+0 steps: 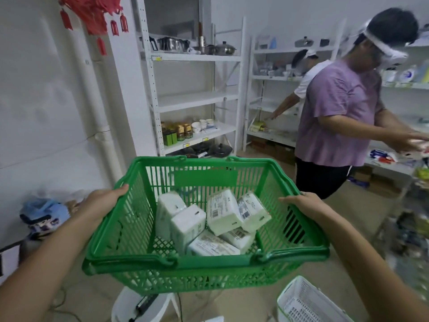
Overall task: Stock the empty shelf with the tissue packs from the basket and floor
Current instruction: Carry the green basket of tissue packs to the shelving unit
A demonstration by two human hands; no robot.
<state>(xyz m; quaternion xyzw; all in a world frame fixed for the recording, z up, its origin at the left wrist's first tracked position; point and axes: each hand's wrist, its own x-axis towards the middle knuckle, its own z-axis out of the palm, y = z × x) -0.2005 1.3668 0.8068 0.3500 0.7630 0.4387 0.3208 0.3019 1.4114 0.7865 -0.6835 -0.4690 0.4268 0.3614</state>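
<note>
Storeroom, white shelves; green basket holds tissue packs; left hand, right hand grip rim.

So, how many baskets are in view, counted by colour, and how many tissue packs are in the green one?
Green basket: 1
White basket: 1
Tissue packs in the green one: 6 visible
Total: 8

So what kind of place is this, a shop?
Probably a small shop or a mock-up of one: white shelving stocked with pots and bottled goods, and a green shopping basket holding tissue packs.
</note>
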